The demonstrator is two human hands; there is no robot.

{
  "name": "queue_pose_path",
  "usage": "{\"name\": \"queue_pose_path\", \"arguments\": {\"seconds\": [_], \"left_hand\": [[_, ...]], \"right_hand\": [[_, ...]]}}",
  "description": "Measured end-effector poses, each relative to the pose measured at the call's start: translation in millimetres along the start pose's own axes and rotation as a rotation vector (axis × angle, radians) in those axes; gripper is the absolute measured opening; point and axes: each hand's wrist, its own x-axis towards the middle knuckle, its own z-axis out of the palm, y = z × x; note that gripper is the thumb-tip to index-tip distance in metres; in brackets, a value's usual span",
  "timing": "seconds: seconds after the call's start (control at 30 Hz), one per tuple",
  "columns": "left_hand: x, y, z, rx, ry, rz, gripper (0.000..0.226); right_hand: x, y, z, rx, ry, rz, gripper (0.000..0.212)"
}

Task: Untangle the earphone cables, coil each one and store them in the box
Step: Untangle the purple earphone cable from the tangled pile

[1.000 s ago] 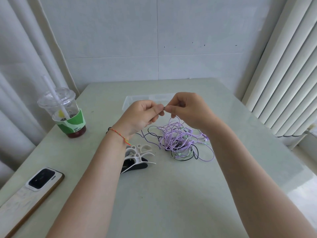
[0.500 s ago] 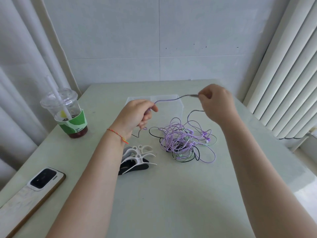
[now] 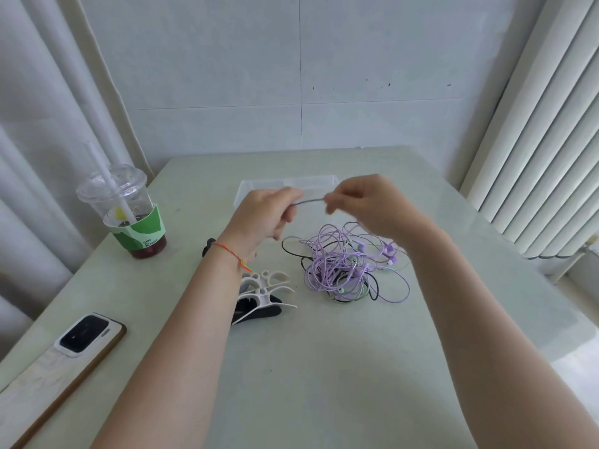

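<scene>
Cable (image 3: 309, 201) between two hands (image 3: 324, 212)

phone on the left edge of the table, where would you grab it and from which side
Grip the phone across its two long edges near the middle, coming from above. It lies flat, camera side up, slanted near the table edge, so the long sides are exposed with nothing crowding them.
</scene>
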Motion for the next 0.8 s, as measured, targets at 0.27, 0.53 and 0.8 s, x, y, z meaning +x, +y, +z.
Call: {"name": "queue_pose_path", "arguments": {"seconds": [0.27, 0.53, 0.8], "left_hand": [[0, -5, 2, 0.073, -0.090, 0.035, 0.019], [-1, 1, 22, 0.087, -0.044, 0.059, 0.025], [4, -7, -6, 0.138, -0.021, 0.026, 0.008]], "right_hand": [[11, 15, 5, -0.278, 0.310, 0.059, 0.031], [0, -14, 38, 0.214, -0.091, 0.017, 0.022], [9, 12, 3, 0.016, 0.206, 0.080, 0.011]]}}
